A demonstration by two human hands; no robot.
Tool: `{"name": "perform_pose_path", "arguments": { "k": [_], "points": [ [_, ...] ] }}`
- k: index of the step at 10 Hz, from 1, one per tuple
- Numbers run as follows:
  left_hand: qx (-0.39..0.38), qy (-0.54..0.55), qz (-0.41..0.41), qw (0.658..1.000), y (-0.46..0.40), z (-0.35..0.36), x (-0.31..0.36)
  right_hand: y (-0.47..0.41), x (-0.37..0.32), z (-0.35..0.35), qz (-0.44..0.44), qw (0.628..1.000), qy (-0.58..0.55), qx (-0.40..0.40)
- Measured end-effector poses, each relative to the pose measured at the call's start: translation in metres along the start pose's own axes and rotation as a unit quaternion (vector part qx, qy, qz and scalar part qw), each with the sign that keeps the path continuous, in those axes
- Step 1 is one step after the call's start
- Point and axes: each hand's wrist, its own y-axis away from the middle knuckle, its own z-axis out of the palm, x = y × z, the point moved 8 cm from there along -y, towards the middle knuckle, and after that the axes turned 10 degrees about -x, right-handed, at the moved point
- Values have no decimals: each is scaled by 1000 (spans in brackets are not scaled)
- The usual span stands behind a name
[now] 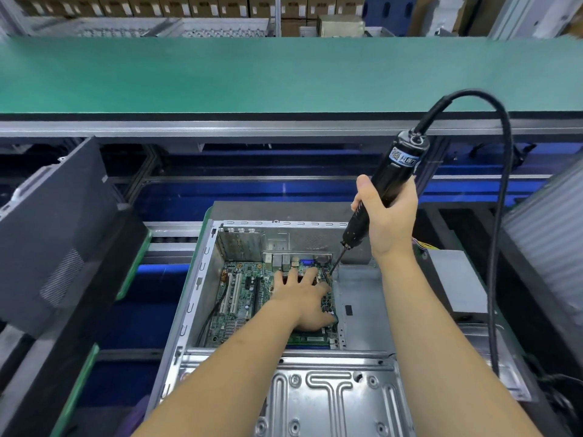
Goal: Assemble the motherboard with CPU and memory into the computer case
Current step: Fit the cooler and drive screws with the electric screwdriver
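Motherboard (239, 298): it lies flat on the floor of the computer case (362, 298), up against the back wall and the left wall, so its holes can line up with the case.
Computer case: it lies on its side with the open face up, in the middle of the work line, so the person can reach down into it.
Left hand (304, 299): its fingers are spread out straight and press on the right part of the board. It holds nothing. It looks like it keeps the board from sliding.
Right hand (386, 216): its fingers wrap round the black electric screwdriver (383, 190) and hold it tight.
Electric screwdriver: it leans, with the tip pointing down and left at the back right corner of the board, close to the left fingertips. A screw is too small to see there.
Cable (501, 216): it loops up from the top of the tool and hangs down the right side, out of the way.
Step, as a guess: fixing the board down with screws.
Watch out: the tip could slip and scratch the board.
Green shelf (284, 74): it runs across behind the case.
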Motion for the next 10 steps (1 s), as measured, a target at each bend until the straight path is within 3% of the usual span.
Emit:
{"name": "perform_pose_path", "arguments": {
  "k": [10],
  "points": [
    [4, 28, 11, 1000, -4, 4, 0, 1, 19, 1, 30, 999, 23, 8]
  ]
}}
